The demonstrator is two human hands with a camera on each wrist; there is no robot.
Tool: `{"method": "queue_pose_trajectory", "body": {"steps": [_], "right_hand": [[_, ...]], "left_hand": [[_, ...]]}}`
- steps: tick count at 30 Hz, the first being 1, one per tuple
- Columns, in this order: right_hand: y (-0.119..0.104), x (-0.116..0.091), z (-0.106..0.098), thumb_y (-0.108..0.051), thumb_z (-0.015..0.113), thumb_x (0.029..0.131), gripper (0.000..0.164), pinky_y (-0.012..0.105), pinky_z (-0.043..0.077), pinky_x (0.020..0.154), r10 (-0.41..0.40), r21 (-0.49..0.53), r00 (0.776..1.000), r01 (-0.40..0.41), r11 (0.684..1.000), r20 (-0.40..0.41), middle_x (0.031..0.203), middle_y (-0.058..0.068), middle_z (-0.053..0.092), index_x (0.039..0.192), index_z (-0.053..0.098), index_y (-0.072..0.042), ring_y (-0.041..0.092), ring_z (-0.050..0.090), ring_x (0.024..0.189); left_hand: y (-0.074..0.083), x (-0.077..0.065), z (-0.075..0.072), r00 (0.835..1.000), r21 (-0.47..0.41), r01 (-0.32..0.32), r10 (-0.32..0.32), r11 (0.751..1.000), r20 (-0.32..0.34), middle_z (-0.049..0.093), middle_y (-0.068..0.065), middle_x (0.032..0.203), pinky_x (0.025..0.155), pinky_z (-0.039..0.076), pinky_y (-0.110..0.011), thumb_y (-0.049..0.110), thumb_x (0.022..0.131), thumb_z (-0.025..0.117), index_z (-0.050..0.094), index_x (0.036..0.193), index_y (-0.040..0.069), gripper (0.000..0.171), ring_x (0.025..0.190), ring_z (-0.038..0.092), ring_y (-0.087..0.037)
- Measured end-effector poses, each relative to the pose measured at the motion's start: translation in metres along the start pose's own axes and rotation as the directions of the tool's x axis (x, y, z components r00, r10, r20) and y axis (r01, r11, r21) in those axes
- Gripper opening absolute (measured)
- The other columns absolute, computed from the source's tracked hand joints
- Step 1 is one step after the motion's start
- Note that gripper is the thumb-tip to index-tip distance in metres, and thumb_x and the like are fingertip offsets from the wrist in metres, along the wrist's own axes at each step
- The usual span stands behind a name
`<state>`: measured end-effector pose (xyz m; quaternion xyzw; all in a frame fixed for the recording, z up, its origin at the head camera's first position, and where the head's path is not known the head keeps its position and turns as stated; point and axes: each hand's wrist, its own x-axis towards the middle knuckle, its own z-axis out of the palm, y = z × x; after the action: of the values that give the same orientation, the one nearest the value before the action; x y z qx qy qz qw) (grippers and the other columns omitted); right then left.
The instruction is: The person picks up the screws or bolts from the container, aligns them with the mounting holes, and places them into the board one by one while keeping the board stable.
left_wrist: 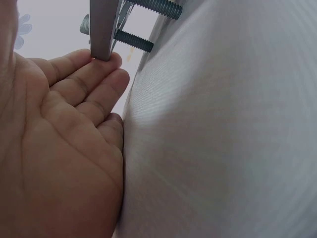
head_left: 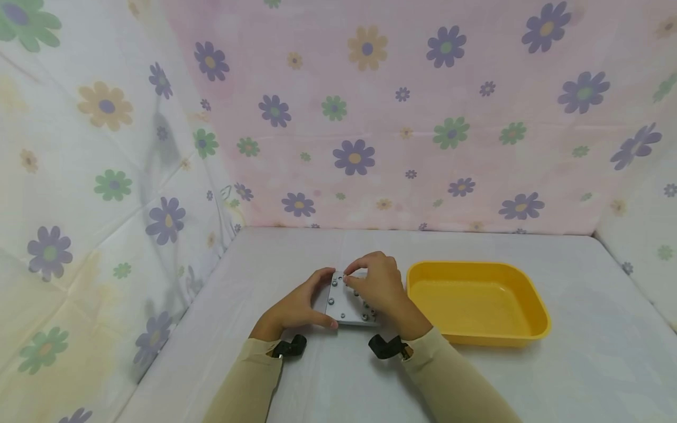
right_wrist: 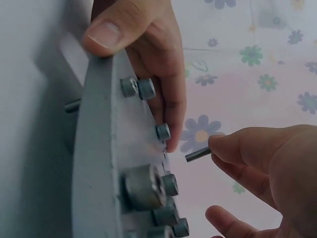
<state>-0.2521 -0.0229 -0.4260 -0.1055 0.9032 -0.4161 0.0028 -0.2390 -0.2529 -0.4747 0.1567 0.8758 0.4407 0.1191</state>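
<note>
A flat grey metal plate [head_left: 349,308] carries several socket-head bolts and stands raised off the table, with threaded shanks [left_wrist: 134,40] sticking out of its underside. My left hand [head_left: 298,302] grips it from the left, thumb at the near edge and fingertips at the far edge. Over the plate's far part, my right hand [head_left: 381,285] pinches a small threaded screw [right_wrist: 198,154] between thumb and index finger. In the right wrist view the screw's threaded end points toward the plate, apart from it; its head is hidden in the fingers.
A yellow plastic tray [head_left: 478,339] stands on the white table to the right, close beside the right hand. Flower-printed cloth [head_left: 317,123] hangs behind the table and along both sides.
</note>
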Motion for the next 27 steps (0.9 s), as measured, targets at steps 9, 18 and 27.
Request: {"method": "queue_pose_trajectory", "body": {"steps": [9, 18, 27], "right_hand": [[0.001, -0.001, 0.007, -0.039, 0.079, 0.089, 0.006, 0.061, 0.038, 0.109, 0.004, -0.085, 0.999, -0.008, 0.996, -0.047, 0.137, 0.005, 0.061, 0.092, 0.082, -0.035, 0.035, 0.047, 0.132], [0.004, 0.0, 0.011, -0.038, 0.08, 0.088, 0.006, 0.059, 0.039, 0.11, 0.064, -0.028, 0.996, -0.066, 0.997, -0.069, 0.137, 0.003, 0.061, 0.092, 0.083, -0.034, 0.034, 0.044, 0.134], [0.005, -0.001, 0.014, -0.036, 0.08, 0.089, 0.005, 0.059, 0.039, 0.108, 0.089, 0.017, 0.994, -0.088, 0.996, -0.059, 0.137, 0.002, 0.061, 0.093, 0.083, -0.033, 0.033, 0.043, 0.134]], "left_hand": [[0.002, -0.001, 0.0, 1.0, -0.004, -0.018, 0.018, 1.0, 0.003, 0.037, 0.004, 0.165, 0.129, 0.018, -0.053, 0.041, 0.062, 0.099, 0.029, 0.162, 0.022, 0.123, 0.157, 0.028, -0.018], [0.002, 0.0, 0.001, 1.0, -0.006, -0.022, 0.022, 1.0, 0.003, 0.037, 0.005, 0.165, 0.13, 0.017, -0.051, 0.04, 0.063, 0.099, 0.029, 0.162, 0.022, 0.123, 0.156, 0.028, -0.017], [0.002, -0.001, 0.001, 1.0, -0.014, -0.023, 0.023, 1.0, 0.008, 0.037, 0.004, 0.165, 0.13, 0.016, -0.052, 0.039, 0.063, 0.099, 0.029, 0.162, 0.022, 0.123, 0.157, 0.028, -0.018]]}}
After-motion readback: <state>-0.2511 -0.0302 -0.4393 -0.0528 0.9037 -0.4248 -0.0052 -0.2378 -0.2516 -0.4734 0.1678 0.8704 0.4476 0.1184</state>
